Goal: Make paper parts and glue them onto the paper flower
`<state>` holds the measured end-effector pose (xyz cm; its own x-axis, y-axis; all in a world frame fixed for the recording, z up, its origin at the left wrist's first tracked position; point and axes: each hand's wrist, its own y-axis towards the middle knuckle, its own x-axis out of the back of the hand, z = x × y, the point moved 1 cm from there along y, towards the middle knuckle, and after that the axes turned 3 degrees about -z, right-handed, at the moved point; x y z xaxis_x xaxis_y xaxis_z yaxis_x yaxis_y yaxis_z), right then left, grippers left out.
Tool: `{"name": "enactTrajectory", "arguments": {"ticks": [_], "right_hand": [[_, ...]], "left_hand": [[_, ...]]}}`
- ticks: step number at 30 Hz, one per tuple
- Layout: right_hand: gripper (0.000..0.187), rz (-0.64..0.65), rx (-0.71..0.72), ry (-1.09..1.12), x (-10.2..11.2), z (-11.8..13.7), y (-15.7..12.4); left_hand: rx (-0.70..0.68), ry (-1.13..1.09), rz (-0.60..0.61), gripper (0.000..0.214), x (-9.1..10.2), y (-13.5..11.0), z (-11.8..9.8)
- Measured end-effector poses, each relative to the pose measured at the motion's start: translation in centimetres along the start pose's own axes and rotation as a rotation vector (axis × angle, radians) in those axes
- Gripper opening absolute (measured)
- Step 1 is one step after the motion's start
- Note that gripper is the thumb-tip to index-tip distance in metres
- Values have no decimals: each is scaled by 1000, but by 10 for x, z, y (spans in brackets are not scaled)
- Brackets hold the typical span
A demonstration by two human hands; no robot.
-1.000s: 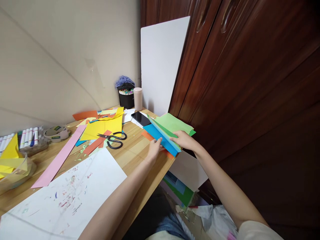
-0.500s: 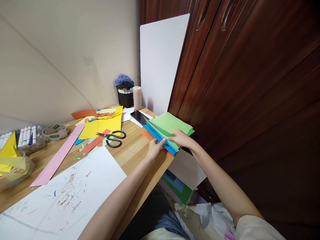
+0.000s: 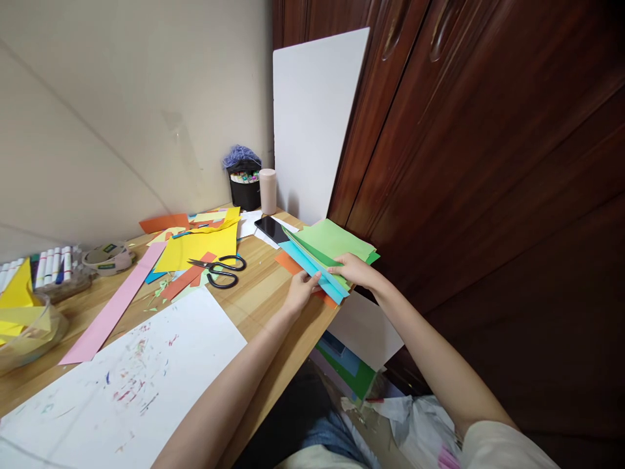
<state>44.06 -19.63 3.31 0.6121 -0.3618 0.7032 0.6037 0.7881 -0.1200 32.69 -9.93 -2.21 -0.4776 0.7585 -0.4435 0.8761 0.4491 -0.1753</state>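
At the table's right corner lies a stack of coloured paper, with light green sheets (image 3: pixel 336 236) folded back on the right. A light blue sheet (image 3: pixel 312 264) faces up along the left side of the stack, and orange paper (image 3: pixel 288 263) shows beneath it. My left hand (image 3: pixel 301 291) pinches the stack's left edge, thumb on the light blue sheet. From the right, my right hand (image 3: pixel 352 270) has its fingertips closed on the edges of the green sheets where the stack parts. Some of its fingers are hidden by the paper.
Scissors (image 3: pixel 219 270) lie on the table beside yellow paper (image 3: pixel 200 251) and a pink strip (image 3: pixel 117 299). A phone (image 3: pixel 270 229) touches the stack's far end. A tumbler (image 3: pixel 268 191) and a marker holder (image 3: pixel 245 192) stand behind. A white board (image 3: pixel 317 124) leans against the cabinet.
The darker blue sheet on the left side has gone from the top, and the light blue one now shows there. Both hands have barely moved.
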Motion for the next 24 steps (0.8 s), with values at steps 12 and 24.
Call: {"name": "enactTrajectory", "arguments": {"ticks": [12,24], "right_hand": [[23,-54,100,-378,-7,21,-11],[23,-110,126,-830,-19,67,-29]], "left_hand": [[31,37,-93,13,-3,6,4],[-10,261,-187,16,-11,5,-22]]}}
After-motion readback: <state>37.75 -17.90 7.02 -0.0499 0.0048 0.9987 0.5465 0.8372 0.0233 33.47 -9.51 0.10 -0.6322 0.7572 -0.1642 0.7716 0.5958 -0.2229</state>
